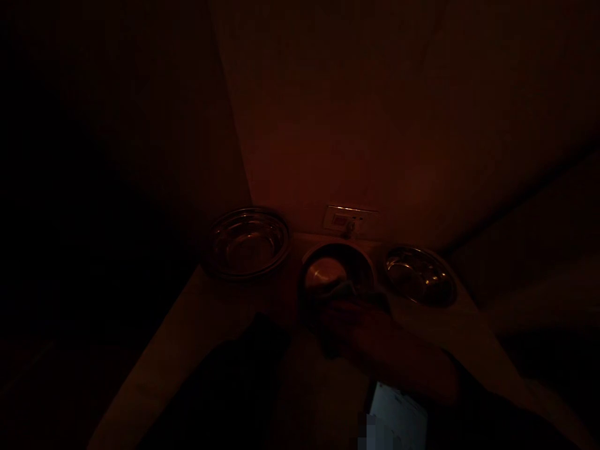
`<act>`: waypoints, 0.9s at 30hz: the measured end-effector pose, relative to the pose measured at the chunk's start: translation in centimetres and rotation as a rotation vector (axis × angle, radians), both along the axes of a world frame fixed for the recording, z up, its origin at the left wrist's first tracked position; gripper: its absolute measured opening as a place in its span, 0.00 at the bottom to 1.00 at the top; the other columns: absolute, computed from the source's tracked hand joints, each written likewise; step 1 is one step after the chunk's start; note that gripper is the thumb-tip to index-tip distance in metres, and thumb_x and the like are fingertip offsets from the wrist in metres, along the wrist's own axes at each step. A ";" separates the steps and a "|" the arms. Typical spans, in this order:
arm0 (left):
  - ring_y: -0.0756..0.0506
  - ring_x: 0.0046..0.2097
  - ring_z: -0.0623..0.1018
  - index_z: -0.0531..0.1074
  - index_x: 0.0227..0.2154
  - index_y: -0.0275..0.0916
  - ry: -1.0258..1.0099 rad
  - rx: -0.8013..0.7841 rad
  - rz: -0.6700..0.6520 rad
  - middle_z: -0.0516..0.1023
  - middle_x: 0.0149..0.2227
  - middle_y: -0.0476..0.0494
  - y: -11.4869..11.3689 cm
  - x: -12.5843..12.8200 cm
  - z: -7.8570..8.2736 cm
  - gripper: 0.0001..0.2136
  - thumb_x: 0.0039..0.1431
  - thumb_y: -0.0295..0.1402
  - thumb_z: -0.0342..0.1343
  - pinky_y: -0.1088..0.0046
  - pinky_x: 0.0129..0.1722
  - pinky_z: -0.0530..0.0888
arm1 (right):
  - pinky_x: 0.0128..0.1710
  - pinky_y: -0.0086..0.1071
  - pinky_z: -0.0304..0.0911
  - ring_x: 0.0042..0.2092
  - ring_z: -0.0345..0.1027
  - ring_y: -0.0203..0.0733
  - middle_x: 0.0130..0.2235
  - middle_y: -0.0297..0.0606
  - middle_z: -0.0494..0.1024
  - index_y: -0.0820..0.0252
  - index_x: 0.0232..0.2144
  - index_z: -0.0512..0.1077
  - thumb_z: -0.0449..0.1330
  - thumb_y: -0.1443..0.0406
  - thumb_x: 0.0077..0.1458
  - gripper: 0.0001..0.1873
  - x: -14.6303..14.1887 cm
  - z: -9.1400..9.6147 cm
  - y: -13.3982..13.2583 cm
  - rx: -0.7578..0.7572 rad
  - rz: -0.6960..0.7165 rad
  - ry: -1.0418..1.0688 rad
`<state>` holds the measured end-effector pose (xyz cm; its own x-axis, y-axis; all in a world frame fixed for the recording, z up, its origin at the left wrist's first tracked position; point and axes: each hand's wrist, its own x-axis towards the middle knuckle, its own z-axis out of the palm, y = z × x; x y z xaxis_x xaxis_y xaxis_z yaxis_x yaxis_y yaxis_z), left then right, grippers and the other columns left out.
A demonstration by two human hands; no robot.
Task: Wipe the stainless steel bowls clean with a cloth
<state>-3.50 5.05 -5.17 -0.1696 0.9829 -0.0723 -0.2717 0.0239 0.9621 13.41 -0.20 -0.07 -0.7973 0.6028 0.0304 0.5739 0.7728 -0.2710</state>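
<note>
The scene is very dark. My right hand [360, 325] reaches forward over a counter [197, 325] to a round steel vessel [335, 265] in the middle. It seems to hold a cloth [347, 290] at the vessel's near rim, though its fingers are hard to make out. My left arm shows only as a dark sleeve [244, 369] at the lower middle; the left hand cannot be seen.
A wide steel bowl [248, 244] leans at the back left, another steel bowl [419, 275] sits at the right. A wall socket plate [349, 219] is behind the vessel. A pale sheet or screen [398, 419] lies at the bottom edge.
</note>
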 end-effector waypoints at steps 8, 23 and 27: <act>0.41 0.43 0.77 0.76 0.32 0.36 -0.140 -0.090 -0.037 0.80 0.36 0.43 0.2 0.5 0.9 0.18 0.55 0.46 0.49 0.62 0.48 0.71 | 0.54 0.39 0.61 0.53 0.65 0.43 0.51 0.42 0.72 0.59 0.51 0.66 0.53 0.74 0.56 0.20 0.6 0.9 0.0 -0.021 0.016 -0.004; 0.40 0.46 0.76 0.75 0.34 0.34 -0.106 -0.054 -0.073 0.80 0.37 0.42 0.2 0.5 1.4 0.24 0.54 0.52 0.48 0.62 0.51 0.68 | 0.51 0.41 0.62 0.50 0.67 0.46 0.50 0.42 0.73 0.58 0.49 0.68 0.56 0.73 0.55 0.18 0.4 0.6 0.2 0.018 -0.038 -0.003; 0.41 0.47 0.75 0.76 0.38 0.36 -0.140 -0.048 -0.093 0.80 0.41 0.43 0.5 0.3 1.8 0.24 0.55 0.52 0.48 0.63 0.53 0.67 | 0.49 0.40 0.64 0.48 0.68 0.45 0.48 0.42 0.74 0.59 0.46 0.70 0.55 0.73 0.54 0.16 0.5 0.4 0.4 0.067 -0.041 -0.024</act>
<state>-3.24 5.54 -3.41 -0.0631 0.9887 -0.1361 -0.3976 0.1002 0.9121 13.91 0.20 0.35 -0.7731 0.6322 0.0525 0.6111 0.7644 -0.2054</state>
